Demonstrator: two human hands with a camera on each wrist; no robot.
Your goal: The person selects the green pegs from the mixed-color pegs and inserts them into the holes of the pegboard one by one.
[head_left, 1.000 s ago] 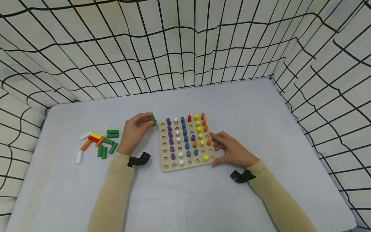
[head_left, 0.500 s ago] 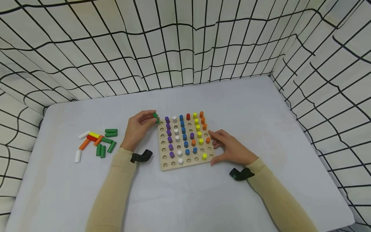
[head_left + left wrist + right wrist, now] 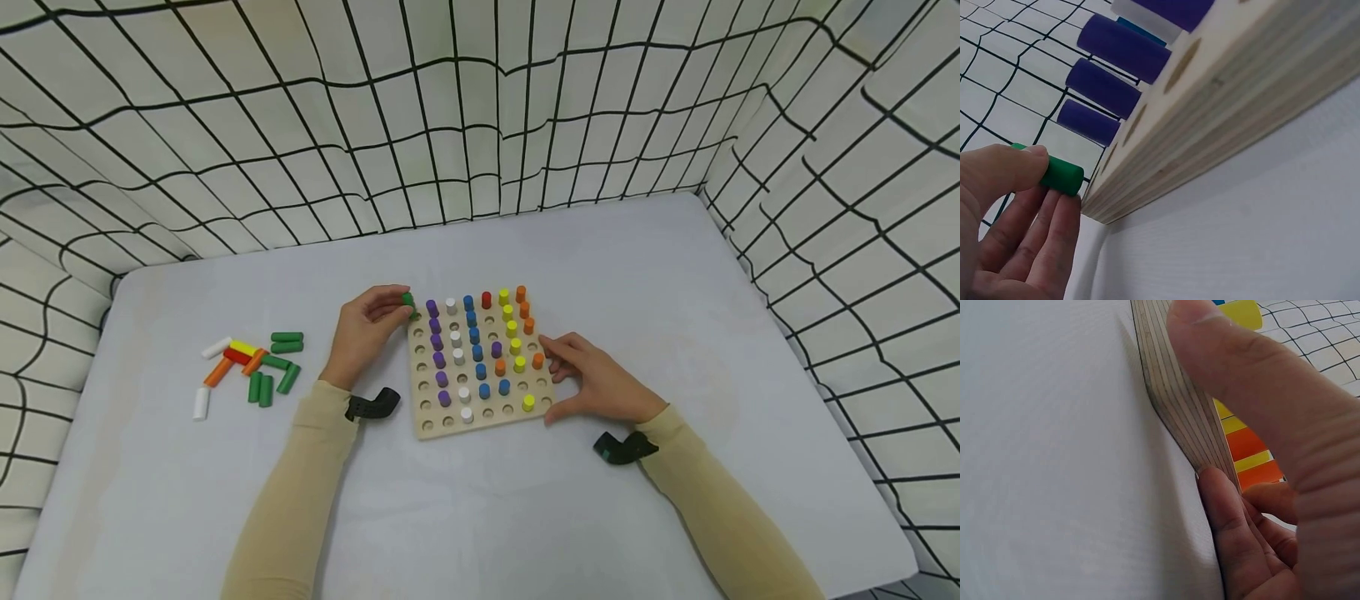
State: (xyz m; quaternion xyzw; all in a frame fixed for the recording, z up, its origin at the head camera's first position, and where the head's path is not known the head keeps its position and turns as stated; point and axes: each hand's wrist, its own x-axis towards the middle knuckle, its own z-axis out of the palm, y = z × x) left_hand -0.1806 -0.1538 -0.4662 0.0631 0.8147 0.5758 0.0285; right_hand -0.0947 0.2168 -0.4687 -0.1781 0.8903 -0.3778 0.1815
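Note:
A square wooden pegboard [image 3: 480, 423] lies on the table, with purple, white, blue, red, yellow and orange pegs standing in many of its holes. At its far left corner my left hand [image 3: 365, 327] pinches a green peg [image 3: 1065, 176] between thumb and fingers. That peg is tilted beside the corner hole; whether its lower end is inside the hole cannot be told. My right hand [image 3: 600, 385] holds the board's near right corner, thumb and fingertips against its layered edge [image 3: 1175, 406]. Purple pegs [image 3: 1092, 122] rise close to the left hand.
Left of the board lies a loose group of pegs: several green pegs [image 3: 287, 347], white pegs [image 3: 201, 403], orange pegs [image 3: 219, 372], a red peg [image 3: 236, 356] and a yellow peg [image 3: 243, 347]. Black netting [image 3: 480, 125] borders the white tabletop [image 3: 480, 517] at the back and sides.
My left hand has moved right with the green peg, from left of the board to its far left corner hole. The right hand stays at the board's edge.

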